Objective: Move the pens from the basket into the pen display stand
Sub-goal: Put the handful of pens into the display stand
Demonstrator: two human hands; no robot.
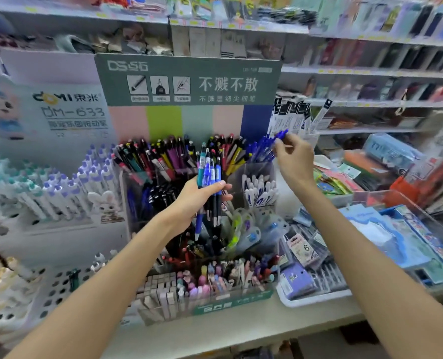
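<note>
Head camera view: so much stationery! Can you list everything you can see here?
pen display stand: one, clear compartments, centre, under a green header
blue pens: many, top right compartment
bunch of pens: several, blue, teal, black; in left hand
blue pen: one, pinched by right hand
white pens: many, purple and teal caps, left rack
white tray: one, packets inside, right
hands: left hand centre, right hand upper right

We see a bright, even light, with almost no strong shadows. The upper shelves [241,24] and the far left and right edges are blurred and smeared. The wide lens bends the straight lines at the edges. The middle is sharper.
</note>
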